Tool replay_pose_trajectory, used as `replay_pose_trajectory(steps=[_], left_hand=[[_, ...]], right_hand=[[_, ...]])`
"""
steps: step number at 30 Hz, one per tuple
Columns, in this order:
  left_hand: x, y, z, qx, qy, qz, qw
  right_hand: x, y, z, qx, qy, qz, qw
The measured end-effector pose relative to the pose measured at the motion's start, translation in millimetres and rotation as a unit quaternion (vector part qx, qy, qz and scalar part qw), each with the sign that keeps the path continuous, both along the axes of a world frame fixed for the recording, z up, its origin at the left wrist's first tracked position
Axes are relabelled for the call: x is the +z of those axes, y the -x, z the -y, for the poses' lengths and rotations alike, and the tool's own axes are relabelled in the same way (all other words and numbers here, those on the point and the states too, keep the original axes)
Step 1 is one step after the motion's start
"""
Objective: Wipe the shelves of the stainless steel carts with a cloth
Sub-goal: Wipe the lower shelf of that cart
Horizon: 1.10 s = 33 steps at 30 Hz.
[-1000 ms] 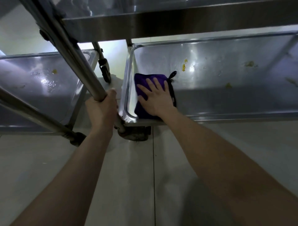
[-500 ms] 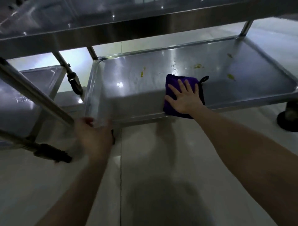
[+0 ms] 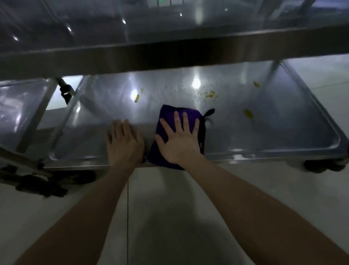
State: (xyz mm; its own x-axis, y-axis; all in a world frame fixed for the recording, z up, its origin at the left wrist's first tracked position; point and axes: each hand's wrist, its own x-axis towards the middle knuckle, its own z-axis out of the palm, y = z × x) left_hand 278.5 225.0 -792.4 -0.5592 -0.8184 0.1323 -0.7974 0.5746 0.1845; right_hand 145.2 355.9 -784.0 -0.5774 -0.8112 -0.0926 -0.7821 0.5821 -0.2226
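My right hand (image 3: 179, 140), fingers spread, presses the purple cloth (image 3: 170, 117) flat over the lower shelf (image 3: 283, 132) front rim. My left hand (image 3: 124, 143) lies flat just beside. Yellow residue (image 3: 210, 94) farther back; bare steel rightward.

no writing, label, brand, number or sign can be read here. the steel of the lower shelf (image 3: 283, 136) and the upper shelf (image 3: 132, 56) carries only glare and smears, the purple cloth (image 3: 168, 115) shows no legible tag, and the floor (image 3: 170, 208) is unmarked. a small green glow (image 3: 160, 1) at the far top edge is too blurred to tell whether it is a sign.
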Motion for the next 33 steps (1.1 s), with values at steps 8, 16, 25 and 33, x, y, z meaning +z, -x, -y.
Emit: replay_pose_trajectory(steps=[8,16,25,33], left_hand=[[9.9,34.7,-34.2,0.040,-0.026,-0.052,0.997],[11.6,92.8,-74.0,0.004,-0.018,-0.051,0.999],[-1.7,81.9,-64.6,-0.074,-0.029,0.023,0.997],[-0.6,40.9,-38.7,-0.035,-0.022,0.049,0.998]], right_hand=[[9.0,113.7,-56.3,0.079,-0.032,-0.007,0.996],[4.1,221.5,-148.6,-0.104,-0.044,-0.013,0.994],[-1.1,197.0,-122.8,-0.091,-0.035,-0.027,0.995],[1.3,131.7,-30.9,0.023,-0.020,-0.044,0.999]])
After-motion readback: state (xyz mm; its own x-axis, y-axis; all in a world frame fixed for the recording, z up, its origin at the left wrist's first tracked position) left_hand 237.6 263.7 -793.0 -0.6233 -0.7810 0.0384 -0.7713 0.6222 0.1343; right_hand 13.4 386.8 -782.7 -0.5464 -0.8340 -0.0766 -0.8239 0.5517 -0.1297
